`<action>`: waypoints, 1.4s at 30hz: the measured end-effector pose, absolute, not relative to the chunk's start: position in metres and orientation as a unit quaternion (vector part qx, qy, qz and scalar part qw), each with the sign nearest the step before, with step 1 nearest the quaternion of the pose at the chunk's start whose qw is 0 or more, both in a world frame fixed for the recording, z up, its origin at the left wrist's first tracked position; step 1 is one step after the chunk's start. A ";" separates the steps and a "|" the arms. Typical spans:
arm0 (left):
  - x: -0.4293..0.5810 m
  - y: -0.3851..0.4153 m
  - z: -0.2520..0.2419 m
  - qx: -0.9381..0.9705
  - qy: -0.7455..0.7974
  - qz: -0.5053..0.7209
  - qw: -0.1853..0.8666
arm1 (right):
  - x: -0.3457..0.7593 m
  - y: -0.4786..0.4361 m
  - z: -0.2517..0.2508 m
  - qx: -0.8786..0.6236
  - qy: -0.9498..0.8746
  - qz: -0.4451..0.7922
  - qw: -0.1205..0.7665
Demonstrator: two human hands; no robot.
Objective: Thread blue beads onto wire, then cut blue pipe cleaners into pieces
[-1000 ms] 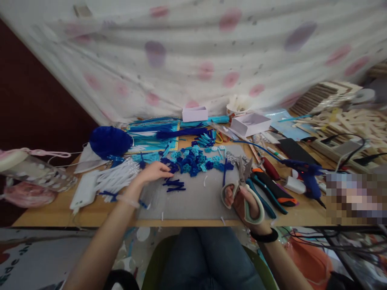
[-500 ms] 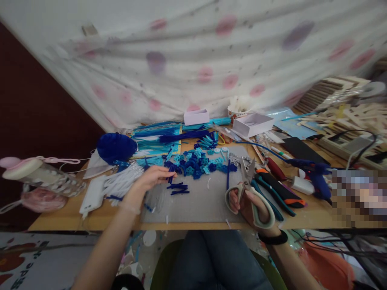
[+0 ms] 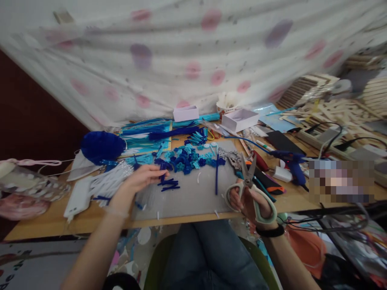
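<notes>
My right hand (image 3: 250,201) is closed round the pale green handles of a pair of scissors (image 3: 248,171); the blades point away from me and stand a little apart. At the left of the grey mat (image 3: 187,201), my left hand (image 3: 143,178) pinches short dark-blue pipe cleaner pieces (image 3: 163,176) at its fingertips. More short cut pieces (image 3: 169,185) lie just beside those fingers. Behind them is a heap of blue and turquoise fuzzy flowers (image 3: 184,159). One longer dark-blue pipe cleaner (image 3: 217,175) lies between the heap and the scissors.
White pipe cleaners (image 3: 113,179) and a white power bank (image 3: 78,197) lie left of my left hand. Pliers (image 3: 236,163), a blue glue gun (image 3: 293,165) and a black phone-like slab (image 3: 286,143) are to the right. White boxes (image 3: 240,119) stand at the back.
My view has turned to the right, so the table's things appear further left. Both hands keep nearly the same hold, the left on the dark-blue pieces, the right on the scissors.
</notes>
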State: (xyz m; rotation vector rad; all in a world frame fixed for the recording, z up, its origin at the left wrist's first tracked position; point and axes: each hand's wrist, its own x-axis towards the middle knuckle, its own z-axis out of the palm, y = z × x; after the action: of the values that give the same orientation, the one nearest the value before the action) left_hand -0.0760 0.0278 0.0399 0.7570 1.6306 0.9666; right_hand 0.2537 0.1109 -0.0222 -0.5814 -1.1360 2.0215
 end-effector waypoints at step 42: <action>-0.069 0.011 0.045 0.295 0.669 0.452 0.511 | 0.248 0.122 -0.038 -0.329 -0.460 0.654 0.502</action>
State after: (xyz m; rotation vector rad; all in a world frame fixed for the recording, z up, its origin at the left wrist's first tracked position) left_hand -0.0689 0.0107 0.0455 0.7108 1.6098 1.0880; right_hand 0.2480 0.1216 -0.0384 -0.7949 -1.1117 1.5794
